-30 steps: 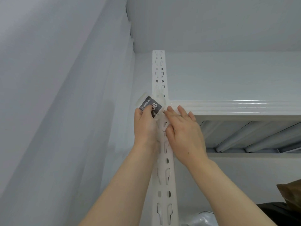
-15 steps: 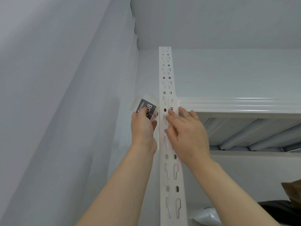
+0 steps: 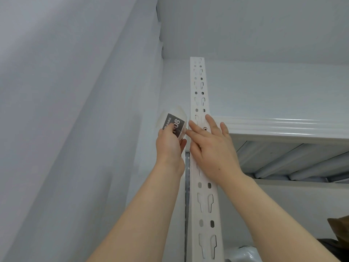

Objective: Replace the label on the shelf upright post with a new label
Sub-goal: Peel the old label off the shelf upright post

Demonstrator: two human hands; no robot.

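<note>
Label (image 3: 174, 126) sits in the left hand (image 3: 170, 148), just left of the post (image 3: 204, 205) and not stuck to it. It is a dark grey rectangle with white print: "08" reads clearly, and the small characters beside it are too fine to make out. It is turned so the print runs sideways, and a pale film curls out past its top and left edges. The left thumb lies over the lower part of the print and the other fingers curl behind, so the hand pinches the label.

The right hand (image 3: 213, 156) lies flat on the post's front face, at the height where the shelf (image 3: 283, 127) joins it. Its fingers (image 3: 210, 121) are straight and spread and hold nothing. The forefinger tip reaches the post's left edge, just beside the label; whether the two touch I cannot tell. The palm covers several of the post's slots.

The post is white and upright, punched with paired round holes and keyhole slots, and it rises above the shelf. The shelf's glossy white beam runs off to the right, with ribs showing under its deck. A grey wall (image 3: 75, 129) fills the left side. At the lower right are a brown edge (image 3: 340, 229) and, by the post's foot, crumpled plastic (image 3: 243, 254).
</note>
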